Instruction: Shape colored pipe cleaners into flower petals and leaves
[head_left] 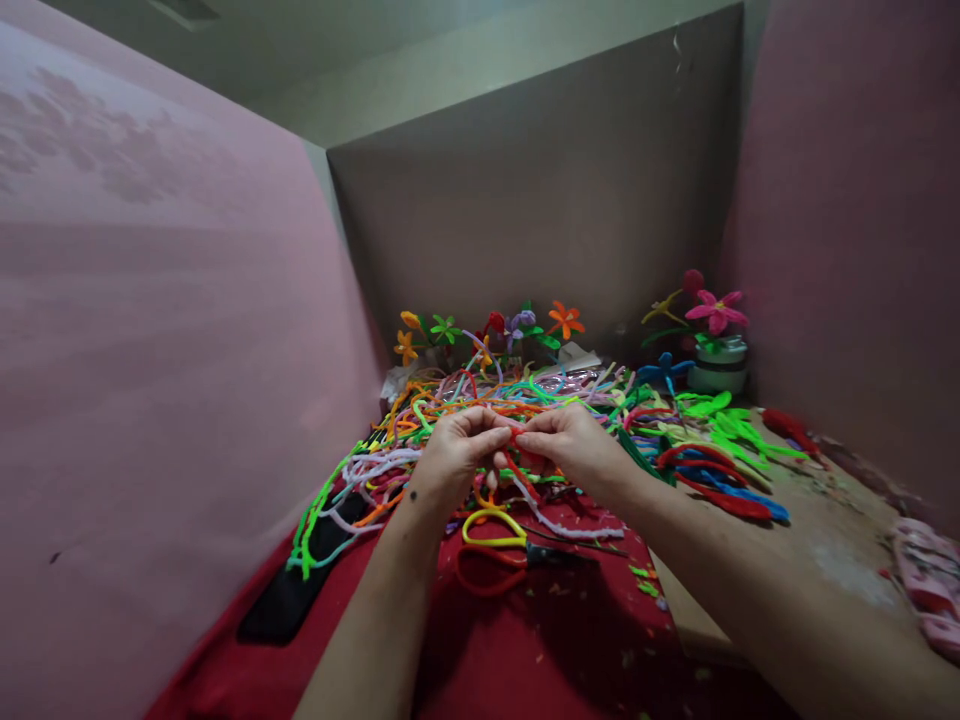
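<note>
My left hand [457,450] and my right hand [574,445] meet in the middle of the view, over a heap of coloured pipe cleaners [435,400]. Both hands pinch a small red pipe cleaner piece [515,436] between their fingertips. A red strand [525,482] hangs below the fingers; whether it joins the held piece is unclear. Just below the hands, scissors with one yellow and one red handle loop [491,590] lie on the red cloth [480,665].
Fuzzy flowers [566,318] stand along the back. A pink flower [718,311] rises above a pale pot [718,368] at right. A dark phone [279,607] lies left. Red and blue loops [739,500] and green pieces [746,430] rest right, near a pink object [928,575].
</note>
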